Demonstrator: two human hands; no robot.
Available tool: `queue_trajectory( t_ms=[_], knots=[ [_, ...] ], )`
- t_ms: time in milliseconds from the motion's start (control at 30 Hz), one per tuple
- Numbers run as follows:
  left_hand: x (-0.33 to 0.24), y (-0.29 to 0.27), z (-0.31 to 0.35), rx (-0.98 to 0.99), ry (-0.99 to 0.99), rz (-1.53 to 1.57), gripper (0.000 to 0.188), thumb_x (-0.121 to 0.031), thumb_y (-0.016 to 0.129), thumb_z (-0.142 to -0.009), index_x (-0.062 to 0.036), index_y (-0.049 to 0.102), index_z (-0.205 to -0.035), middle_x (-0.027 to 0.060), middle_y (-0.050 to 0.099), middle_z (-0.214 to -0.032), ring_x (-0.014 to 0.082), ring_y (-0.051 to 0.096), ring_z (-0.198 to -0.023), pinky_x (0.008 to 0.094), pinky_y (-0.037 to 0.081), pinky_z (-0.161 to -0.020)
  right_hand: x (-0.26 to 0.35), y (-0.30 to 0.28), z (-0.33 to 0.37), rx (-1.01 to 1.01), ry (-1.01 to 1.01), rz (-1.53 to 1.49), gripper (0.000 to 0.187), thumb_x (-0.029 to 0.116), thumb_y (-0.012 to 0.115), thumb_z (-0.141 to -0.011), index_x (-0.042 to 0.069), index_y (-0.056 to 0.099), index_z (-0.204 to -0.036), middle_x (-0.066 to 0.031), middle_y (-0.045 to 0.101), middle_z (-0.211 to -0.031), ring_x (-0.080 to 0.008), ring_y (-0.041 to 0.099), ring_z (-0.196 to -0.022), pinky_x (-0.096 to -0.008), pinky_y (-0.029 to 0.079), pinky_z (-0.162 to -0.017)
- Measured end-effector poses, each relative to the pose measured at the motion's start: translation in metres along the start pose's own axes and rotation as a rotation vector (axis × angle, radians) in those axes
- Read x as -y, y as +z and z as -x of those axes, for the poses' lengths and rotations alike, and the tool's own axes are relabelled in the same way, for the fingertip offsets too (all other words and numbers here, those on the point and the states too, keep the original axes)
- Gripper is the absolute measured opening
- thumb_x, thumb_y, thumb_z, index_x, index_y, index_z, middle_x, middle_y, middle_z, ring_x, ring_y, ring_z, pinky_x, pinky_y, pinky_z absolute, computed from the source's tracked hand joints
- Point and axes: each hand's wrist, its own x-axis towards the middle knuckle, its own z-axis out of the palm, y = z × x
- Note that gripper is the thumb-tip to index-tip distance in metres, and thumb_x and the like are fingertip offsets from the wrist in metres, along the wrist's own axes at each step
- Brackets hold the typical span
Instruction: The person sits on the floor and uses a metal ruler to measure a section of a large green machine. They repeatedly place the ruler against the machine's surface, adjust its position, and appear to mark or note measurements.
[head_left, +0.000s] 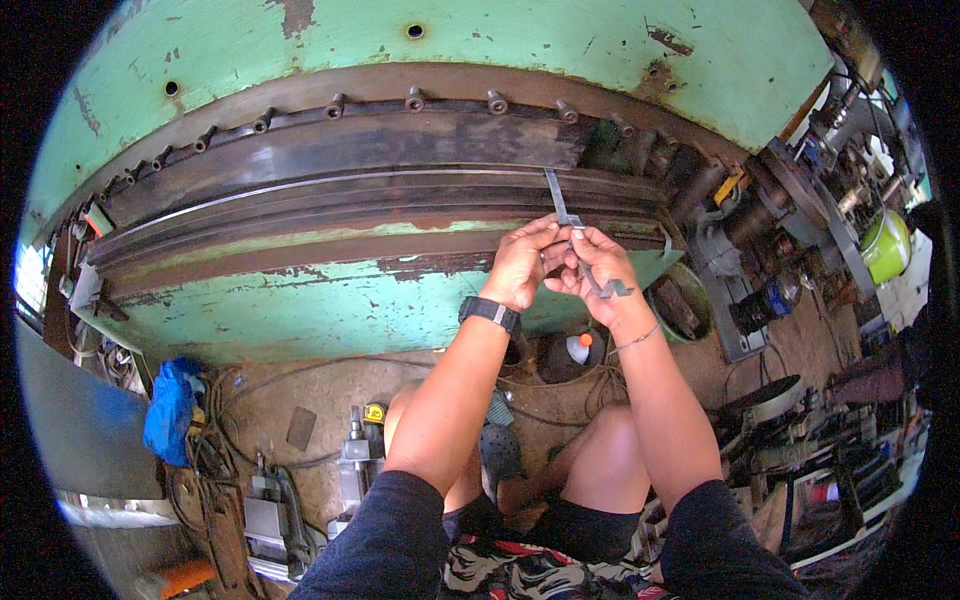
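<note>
Bent metal strip (557, 196) is pinched in the narrow grip of left hand (522, 266) and right hand (606, 264).

Machine (300, 310) before me, metal strip (555, 193) in my hands (521, 268); tape measure (374, 413) left of my legs (608, 465), bucket (885, 247) to my far right.

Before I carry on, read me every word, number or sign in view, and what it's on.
No text can be read in this view.
Yellow tape measure: dark marks, too small to read.
Black wrist strap: any marks too small to read.
Bent metal strip: no lettering visible.
Green machine panel: no lettering visible.
</note>
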Motion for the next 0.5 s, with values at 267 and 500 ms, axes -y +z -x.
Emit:
queue_trajectory(
  t_ms=[267, 500],
  knots=[
    [-0.004, 0.010, 0.007, -0.106, 0.020, -0.008, 0.023, -0.012, 0.057, -0.103, -0.0008, 0.059, -0.123, 0.0091, 0.070, -0.107, 0.0182, 0.068, -0.086, 0.0326, 0.057, -0.080, 0.012, 0.005, 0.004, 0.016, 0.048, 0.038, 0.017, 0.023, 0.057, -0.105, 0.008, 0.063, -0.112, 0.0016, 0.055, -0.071, -0.0143, 0.057, -0.055, -0.0475, 0.064, -0.072],
    [-0.007, 0.009, 0.000, -0.061, 0.033, -0.074, 0.022, -0.023, 0.059, -0.104, -0.0030, 0.062, -0.113, 0.0085, 0.070, -0.099, 0.0179, 0.067, -0.081, 0.0343, 0.056, -0.081, 0.013, 0.006, 0.003, 0.009, 0.061, 0.009, 0.017, 0.024, 0.057, -0.105, 0.008, 0.063, -0.109, 0.0006, 0.055, -0.071, -0.0161, 0.055, -0.055, -0.0513, 0.063, -0.077]
  ],
)
